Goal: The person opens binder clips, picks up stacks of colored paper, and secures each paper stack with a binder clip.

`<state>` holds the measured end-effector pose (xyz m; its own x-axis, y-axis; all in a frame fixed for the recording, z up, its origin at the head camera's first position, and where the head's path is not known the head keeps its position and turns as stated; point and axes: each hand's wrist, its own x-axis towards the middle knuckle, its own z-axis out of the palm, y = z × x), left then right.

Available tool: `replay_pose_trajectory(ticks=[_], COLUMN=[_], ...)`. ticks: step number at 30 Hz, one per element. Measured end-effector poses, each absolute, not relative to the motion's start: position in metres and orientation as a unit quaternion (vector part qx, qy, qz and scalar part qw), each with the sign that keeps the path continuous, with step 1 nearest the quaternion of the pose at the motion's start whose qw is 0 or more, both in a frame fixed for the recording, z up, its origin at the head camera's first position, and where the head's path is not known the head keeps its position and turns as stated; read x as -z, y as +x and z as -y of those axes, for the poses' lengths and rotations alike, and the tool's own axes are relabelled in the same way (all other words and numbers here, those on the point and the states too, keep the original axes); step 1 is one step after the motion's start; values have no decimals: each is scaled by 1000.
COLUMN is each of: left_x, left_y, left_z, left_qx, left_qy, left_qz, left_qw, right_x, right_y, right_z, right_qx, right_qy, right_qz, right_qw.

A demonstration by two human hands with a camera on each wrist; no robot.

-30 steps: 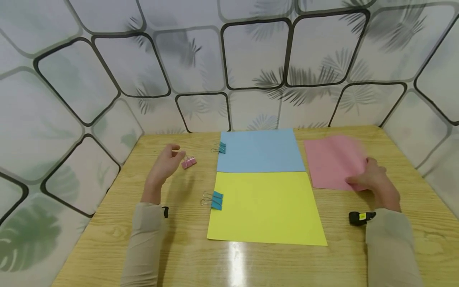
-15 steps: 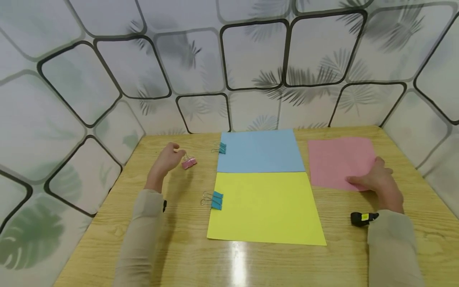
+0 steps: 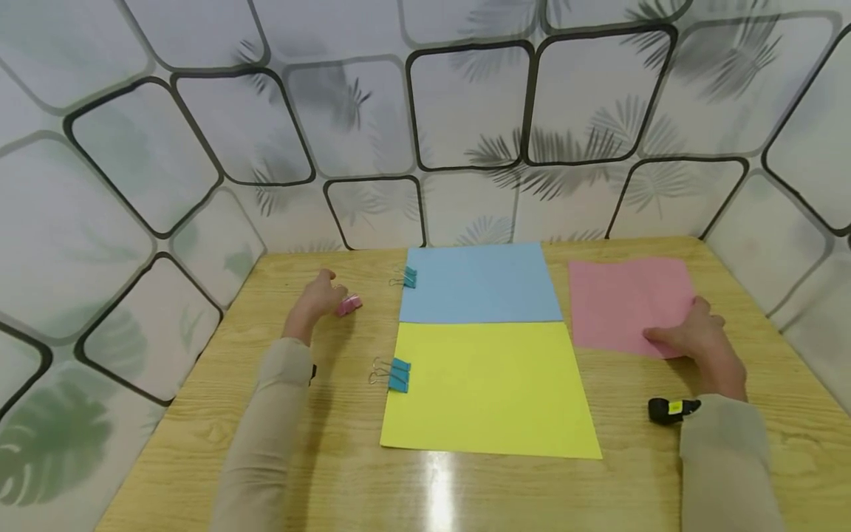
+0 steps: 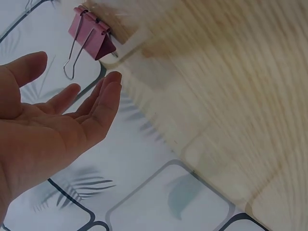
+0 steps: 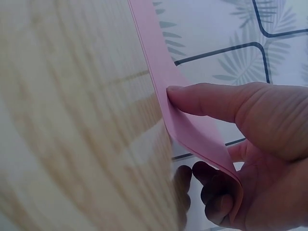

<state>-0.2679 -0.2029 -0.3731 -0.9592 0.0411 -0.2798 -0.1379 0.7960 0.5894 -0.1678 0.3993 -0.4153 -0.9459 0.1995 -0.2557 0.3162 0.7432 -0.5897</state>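
Beside a pink binder clip [image 3: 349,304] on the left of the table, my left hand [image 3: 318,299] hovers with nothing in its grasp. The left wrist view shows its relaxed fingers [image 4: 103,110] apart from the clip's wire handles. On the right, my right hand [image 3: 701,340] grips the near right corner of pink paper [image 3: 625,303], thumb on top. The right wrist view shows more than one layered edge of the paper [image 5: 166,113] and its corner bent up over the fingers beneath.
Blue paper [image 3: 479,284] lies behind yellow paper [image 3: 488,391] mid-table. A teal binder clip [image 3: 410,278] sits on the blue paper's left edge, and another teal clip [image 3: 399,375] on the yellow's. A patterned wall [image 3: 468,199] borders the wooden table [image 3: 372,491].
My left hand has moved slightly right, closer to the pink binder clip. The pink paper, blurred by motion a second ago, now lies still with my right hand holding its corner.
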Motion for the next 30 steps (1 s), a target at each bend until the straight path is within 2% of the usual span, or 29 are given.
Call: replay_pose_trajectory(ticks=[7, 11, 17, 23, 30], left_x=[384, 385, 384, 383, 385], left_y=[-270, -268, -262, -255, -241], left_z=[203, 202, 201, 206, 214], left_qx=[-244, -242, -262, -333, -538], left_qy=[16, 24, 16, 2, -53], left_qz=[-963, -965, -961, -940, -838], left_qw=[114, 94, 93, 75, 70], right_x=[415, 417, 421, 420, 414], right_y=[-166, -164, -163, -162, -163], right_z=[-399, -401, -404, -402, -399], right_qx=[332, 331, 327, 333, 327], right_qy=[148, 147, 148, 154, 141], right_qz=[-927, -928, -929, -926, -931], right_qw=[90, 87, 87, 89, 83])
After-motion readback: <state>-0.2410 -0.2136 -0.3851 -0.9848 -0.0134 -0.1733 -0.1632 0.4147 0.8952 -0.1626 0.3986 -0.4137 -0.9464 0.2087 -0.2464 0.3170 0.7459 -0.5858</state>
